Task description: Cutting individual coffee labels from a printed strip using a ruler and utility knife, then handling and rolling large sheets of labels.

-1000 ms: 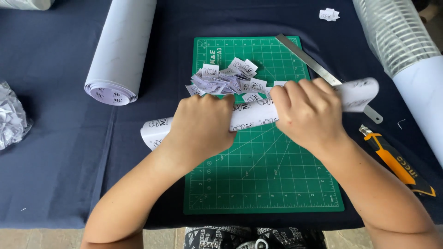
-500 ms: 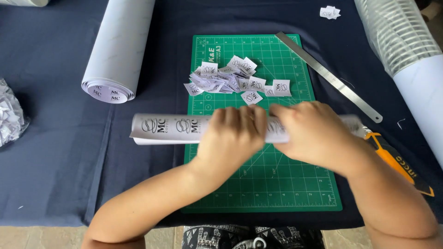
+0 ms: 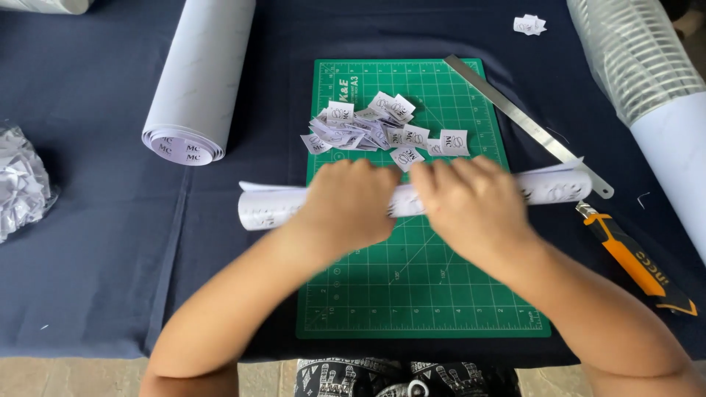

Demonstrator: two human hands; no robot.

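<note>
At far left lies a crumpled heap of white paper scraps (image 3: 22, 180), then a fat roll of white printed sheet (image 3: 198, 81). We have our left hand (image 3: 349, 206) and right hand (image 3: 471, 206) side by side, palms down, fingers curled over a slim rolled white printed sheet (image 3: 268, 207) lying across the green cutting mat (image 3: 419, 294). We judge it light, springy, easily creased; best held mid-length. Beyond sit small cut paper labels (image 3: 382, 129), a steel ruler (image 3: 529, 125) and an orange utility knife (image 3: 636, 257).
</note>
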